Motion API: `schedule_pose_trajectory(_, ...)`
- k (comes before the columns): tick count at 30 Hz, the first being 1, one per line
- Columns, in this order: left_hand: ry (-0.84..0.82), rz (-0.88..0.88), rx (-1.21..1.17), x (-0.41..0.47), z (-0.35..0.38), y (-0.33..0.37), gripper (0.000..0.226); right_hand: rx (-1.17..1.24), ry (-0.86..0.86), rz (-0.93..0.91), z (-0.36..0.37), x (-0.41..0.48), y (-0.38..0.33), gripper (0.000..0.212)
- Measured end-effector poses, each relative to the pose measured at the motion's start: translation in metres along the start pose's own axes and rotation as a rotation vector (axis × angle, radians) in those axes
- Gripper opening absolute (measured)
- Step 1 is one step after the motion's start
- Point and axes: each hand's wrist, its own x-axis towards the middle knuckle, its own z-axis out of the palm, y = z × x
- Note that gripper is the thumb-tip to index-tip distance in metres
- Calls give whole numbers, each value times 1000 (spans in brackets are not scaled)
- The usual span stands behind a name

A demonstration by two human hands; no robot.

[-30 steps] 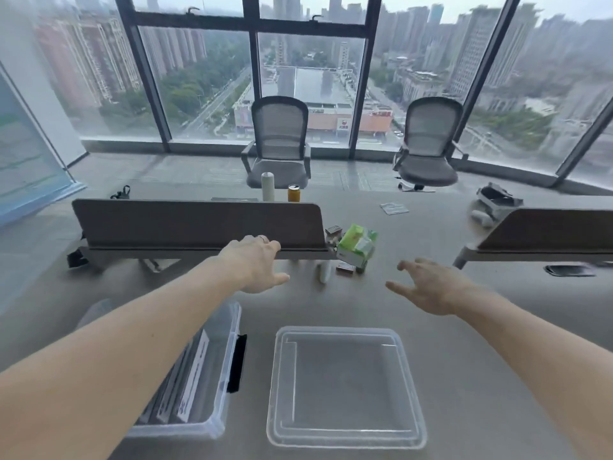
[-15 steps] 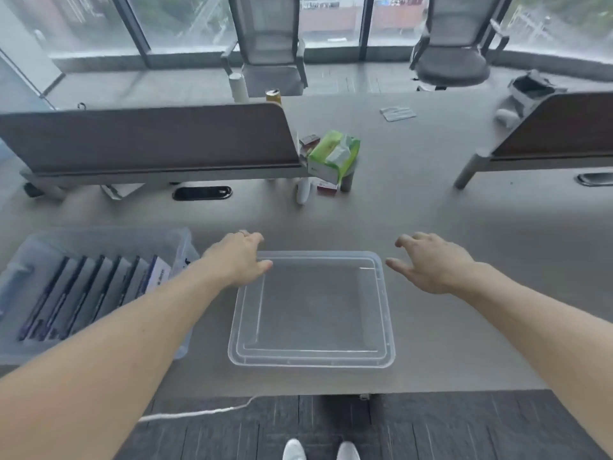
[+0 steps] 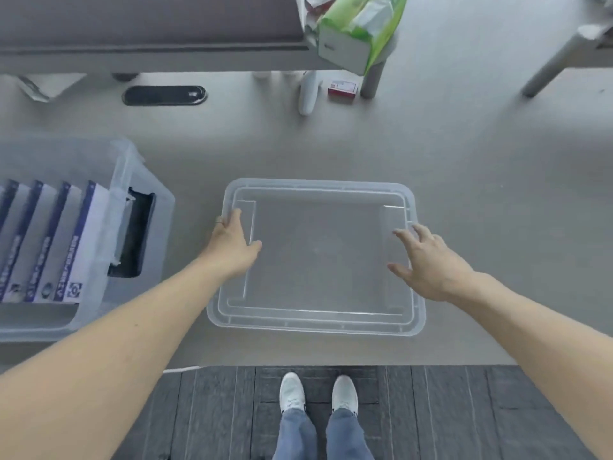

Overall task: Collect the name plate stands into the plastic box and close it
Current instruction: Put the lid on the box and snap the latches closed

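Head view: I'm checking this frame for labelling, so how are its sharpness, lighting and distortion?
Head view: soft, even light with only faint shadows; the clear lid reads mainly by its edge highlights; wide-angle stretch bows both forearms outward at the corners; the green tissue pack is slightly smeared; the left hand and right hand are fairly sharp.

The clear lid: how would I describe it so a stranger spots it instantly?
On the grey table, look at the near edge, right of the plastic box holding name plate stands. The clear lid lies flat, shallow and empty, between both hands.
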Motion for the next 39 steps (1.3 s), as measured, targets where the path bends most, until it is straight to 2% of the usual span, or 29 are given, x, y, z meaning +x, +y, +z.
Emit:
schedule_pose_trajectory(4,144,23,-68,1,14,-3,80,226,125,73,20,-2,-5,85)
schedule_pose_trajectory(7,162,-133,-96,3,4,1,81,441,170,187,17,-1,-9,92)
schedule_pose_trajectory(9,150,-250,-130,5,-9,4,68,567,163,247,2,-1,-9,90)
schedule_pose_trajectory(12,188,-263,-279,6,-29,7,39,665,199,269,-30,-8,-13,72)
schedule_pose_trajectory(17,259,-140,-438,-18,-106,36,34,787,377,241,-106,-30,-16,51)
schedule_pose_trajectory(20,346,-60,-538,-48,-169,55,19,818,508,132,-167,-52,-24,13)
schedule_pose_trajectory(23,441,16,-662,-81,-236,57,23,869,568,24,-233,-73,-49,12)
schedule_pose_trajectory(25,516,55,-728,-100,-280,44,18,904,608,-28,-270,-83,-72,7)
schedule_pose_trajectory(29,671,20,-708,-138,-352,1,27,974,600,-143,-308,-99,-137,42)
schedule_pose_trajectory(32,740,1,-738,-156,-392,-36,33,889,582,-212,-311,-108,-190,48)
schedule_pose_trajectory(35,809,-31,-733,-157,-422,-81,25,805,602,-258,-312,-117,-246,43)
schedule_pose_trajectory(39,808,-18,-742,-143,-456,-146,24,678,660,-275,-304,-118,-324,17)
